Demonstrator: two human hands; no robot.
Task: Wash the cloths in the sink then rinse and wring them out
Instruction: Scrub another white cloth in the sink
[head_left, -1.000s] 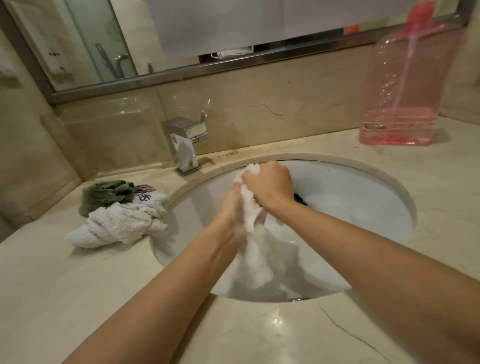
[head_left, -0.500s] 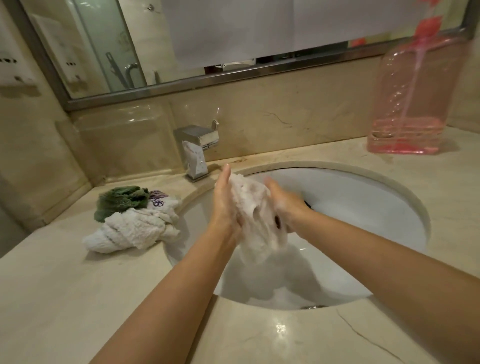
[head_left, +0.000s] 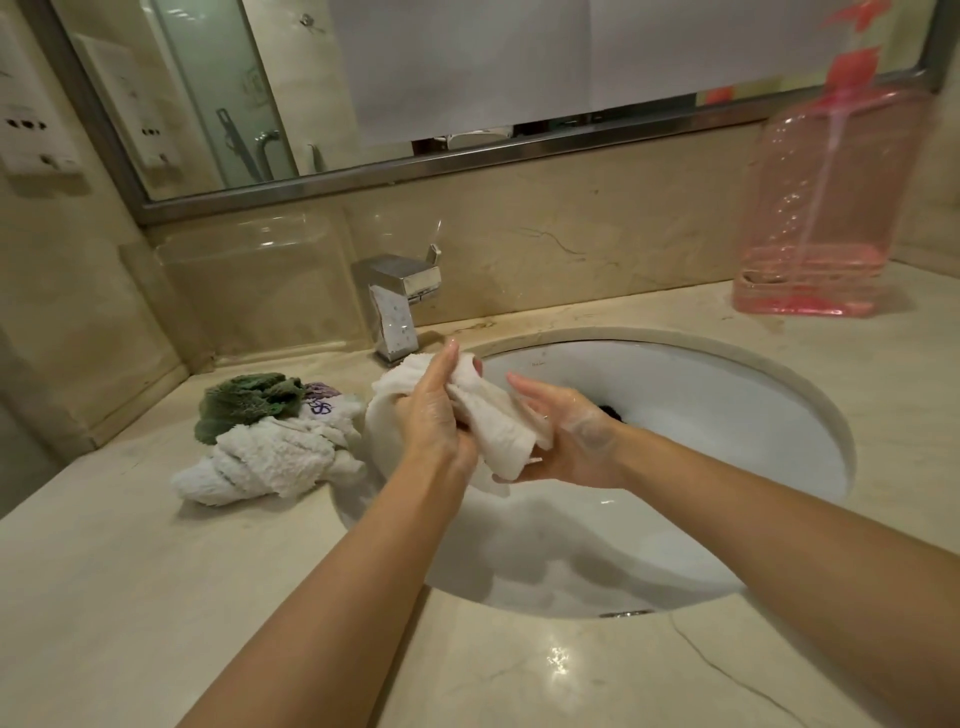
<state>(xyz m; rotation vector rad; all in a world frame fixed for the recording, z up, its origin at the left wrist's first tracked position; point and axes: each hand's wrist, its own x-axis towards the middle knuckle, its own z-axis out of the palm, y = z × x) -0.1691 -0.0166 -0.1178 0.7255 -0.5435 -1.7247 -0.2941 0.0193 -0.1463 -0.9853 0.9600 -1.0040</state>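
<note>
Over the sink (head_left: 810, 415), flat left hand (head_left: 434, 415) and flat, soapy right hand (head_left: 566, 441) rub a white cloth (head_left: 493, 415) between them; washing seems midway, with more cloths (head_left: 270, 441) waiting at nine o'clock.

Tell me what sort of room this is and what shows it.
Most likely a bathroom. A white sink is sunk into a marble counter with a chrome faucet behind it, a framed mirror runs along the wall, and a pink pump bottle stands on the counter.
</note>
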